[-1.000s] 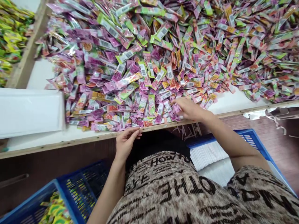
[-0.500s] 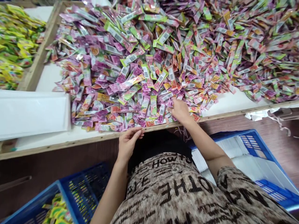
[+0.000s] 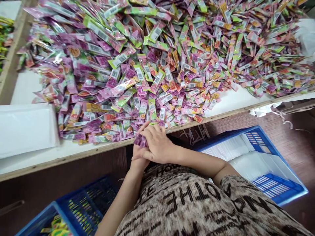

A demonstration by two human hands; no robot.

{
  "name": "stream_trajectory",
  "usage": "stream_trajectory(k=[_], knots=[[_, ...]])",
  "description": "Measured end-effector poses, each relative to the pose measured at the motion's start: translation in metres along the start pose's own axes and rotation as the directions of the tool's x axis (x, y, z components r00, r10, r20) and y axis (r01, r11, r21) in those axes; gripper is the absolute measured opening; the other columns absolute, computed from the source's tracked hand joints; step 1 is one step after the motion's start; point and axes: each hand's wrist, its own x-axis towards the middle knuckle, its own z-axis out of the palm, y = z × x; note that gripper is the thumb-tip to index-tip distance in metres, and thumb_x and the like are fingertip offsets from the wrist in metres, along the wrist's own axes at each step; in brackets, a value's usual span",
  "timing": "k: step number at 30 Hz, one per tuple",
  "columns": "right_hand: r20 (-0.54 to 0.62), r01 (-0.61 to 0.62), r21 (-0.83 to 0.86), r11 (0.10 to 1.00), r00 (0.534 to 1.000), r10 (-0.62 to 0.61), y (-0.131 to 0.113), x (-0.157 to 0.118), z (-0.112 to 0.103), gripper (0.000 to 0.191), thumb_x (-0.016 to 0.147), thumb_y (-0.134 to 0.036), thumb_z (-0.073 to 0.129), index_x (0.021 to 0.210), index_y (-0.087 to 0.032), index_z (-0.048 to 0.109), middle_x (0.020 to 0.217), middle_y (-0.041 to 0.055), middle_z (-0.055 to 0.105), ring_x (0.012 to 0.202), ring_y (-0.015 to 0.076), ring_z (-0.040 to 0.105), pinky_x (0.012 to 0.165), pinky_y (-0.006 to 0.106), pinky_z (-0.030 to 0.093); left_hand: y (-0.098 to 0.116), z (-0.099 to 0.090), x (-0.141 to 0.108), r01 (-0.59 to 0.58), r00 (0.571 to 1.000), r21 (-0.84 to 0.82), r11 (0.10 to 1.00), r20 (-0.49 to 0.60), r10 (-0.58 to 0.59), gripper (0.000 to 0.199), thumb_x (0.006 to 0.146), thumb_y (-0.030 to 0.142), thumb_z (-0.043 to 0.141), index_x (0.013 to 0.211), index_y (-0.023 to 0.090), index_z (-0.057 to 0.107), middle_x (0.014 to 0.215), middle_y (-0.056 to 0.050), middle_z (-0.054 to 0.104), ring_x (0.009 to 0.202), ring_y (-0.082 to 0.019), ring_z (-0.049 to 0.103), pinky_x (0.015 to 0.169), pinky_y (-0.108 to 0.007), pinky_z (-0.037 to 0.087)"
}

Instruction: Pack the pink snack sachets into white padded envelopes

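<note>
My hands meet in front of my body at the table's front edge. A shiny purple sachet (image 3: 140, 140) shows between them, partly covered by fingers. My left hand (image 3: 139, 154) is closed round it from the left, most of its fingers hidden. Lying over it from the right, my right hand (image 3: 159, 144) has its fingers bent against the sachet; whether more sachets are under it I cannot tell. Just beyond lies a wide heap of slim stick sachets (image 3: 123, 93) in purple, green, pink and orange, many with barcodes showing.
A wooden rim (image 3: 78, 157) borders the white table. White bags (image 3: 27, 129) lie flat at the left. Below right stands a blue crate (image 3: 264, 137) with white sheets or bags. Another blue crate (image 3: 60, 213) at lower left holds yellow-green packets.
My right hand has come back from the heap, left and towards me, onto my left hand. A purple sachet now shows between them. The view has shifted to the right.
</note>
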Motion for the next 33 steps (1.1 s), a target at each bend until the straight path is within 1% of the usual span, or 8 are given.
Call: stream_trajectory(k=[4, 7, 11, 14, 18, 23, 28, 33], knots=[[0.082, -0.008, -0.135, 0.991, 0.996, 0.019, 0.036, -0.011, -0.055, 0.031, 0.096, -0.045, 0.051, 0.119, -0.027, 0.063, 0.118, 0.0109, 0.063, 0.111, 0.0302, 0.05, 0.1, 0.052, 0.034, -0.006, -0.014, -0.005, 0.129, 0.985, 0.067, 0.989, -0.125, -0.12, 0.032, 0.068, 0.028, 0.08, 0.097, 0.018, 0.069, 0.074, -0.001, 0.065, 0.068, -0.016, 0.062, 0.063, -0.027, 0.051], [-0.199, -0.248, -0.365, 0.897, 0.962, 0.185, 0.085, -0.019, -0.104, 0.024, 0.096, -0.028, 0.049, 0.111, -0.022, 0.067, 0.11, 0.013, 0.062, 0.108, 0.0309, 0.048, 0.098, 0.051, 0.035, -0.006, -0.02, -0.006, 0.216, 0.973, -0.005, 0.976, -0.075, -0.216, 0.026, 0.071, 0.027, 0.08, 0.09, 0.016, 0.066, 0.058, 0.004, 0.055, 0.051, -0.01, 0.05, 0.051, -0.021, 0.04], [-0.249, -0.328, -0.541, 0.775, 0.942, 0.225, 0.131, -0.025, -0.14, 0.013, 0.083, -0.026, 0.066, 0.095, -0.021, 0.068, 0.109, 0.0137, 0.059, 0.111, 0.036, 0.045, 0.094, 0.054, 0.036, -0.008, -0.018, -0.004, 0.267, 0.963, -0.14, 0.954, -0.005, -0.27, 0.023, 0.074, 0.027, 0.079, 0.084, 0.017, 0.06, 0.054, 0.006, 0.049, 0.049, -0.008, 0.044, 0.05, -0.021, 0.036], [-0.393, -0.303, -0.359, 0.883, 0.907, 0.152, 0.139, -0.032, -0.16, 0.008, 0.089, -0.022, 0.053, 0.096, -0.022, 0.058, 0.104, 0.0096, 0.061, 0.102, 0.0283, 0.054, 0.088, 0.045, 0.042, -0.009, -0.018, -0.004, 0.303, 0.949, -0.107, 0.947, -0.052, -0.31, 0.026, 0.073, 0.027, 0.08, 0.085, 0.017, 0.06, 0.055, 0.005, 0.051, 0.05, -0.009, 0.047, 0.051, -0.021, 0.038], [-0.647, -0.361, 0.005, 0.932, 0.71, 0.279, 0.136, -0.043, -0.187, 0.021, 0.091, -0.033, 0.051, 0.109, -0.023, 0.047, 0.081, 0.0018, 0.057, 0.068, 0.0171, 0.052, 0.066, 0.032, 0.042, -0.01, -0.021, -0.006, 0.3, 0.948, -0.07, 0.951, -0.088, -0.306, 0.029, 0.071, 0.029, 0.081, 0.087, 0.017, 0.061, 0.058, 0.005, 0.052, 0.052, -0.009, 0.049, 0.053, -0.022, 0.04], [-0.36, -0.453, -0.179, 0.873, 0.856, 0.37, 0.133, -0.037, -0.171, 0.022, 0.076, -0.035, 0.069, 0.073, -0.021, 0.052, 0.069, 0.0003, 0.055, 0.066, 0.0173, 0.05, 0.066, 0.031, 0.039, -0.016, -0.014, -0.008, 0.339, 0.938, -0.029, 0.94, -0.068, -0.34, 0.028, 0.07, 0.029, 0.082, 0.085, 0.016, 0.063, 0.059, 0.004, 0.054, 0.052, -0.009, 0.051, 0.051, -0.021, 0.04], [-0.443, -0.565, -0.304, 0.767, 0.797, 0.412, 0.139, -0.022, -0.153, 0.016, 0.083, -0.03, 0.061, 0.072, -0.021, 0.054, 0.078, 0.006, 0.062, 0.077, 0.0234, 0.056, 0.073, 0.035, 0.042, -0.016, -0.013, -0.011, 0.356, 0.932, 0.028, 0.934, -0.08, -0.353, 0.028, 0.069, 0.029, 0.083, 0.083, 0.015, 0.064, 0.059, 0.003, 0.055, 0.052, -0.009, 0.051, 0.049, -0.021, 0.04], [-0.207, -0.454, -0.565, 0.689, 0.886, 0.414, 0.128, -0.021, -0.125, 0.013, 0.082, -0.02, 0.061, 0.094, -0.016, 0.06, 0.096, 0.0168, 0.064, 0.091, 0.0314, 0.057, 0.081, 0.041, 0.042, -0.018, -0.011, -0.01, 0.363, 0.928, 0.061, 0.93, -0.118, -0.354, 0.029, 0.067, 0.03, 0.084, 0.081, 0.015, 0.064, 0.057, 0.004, 0.055, 0.052, -0.01, 0.051, 0.049, -0.021, 0.041]])
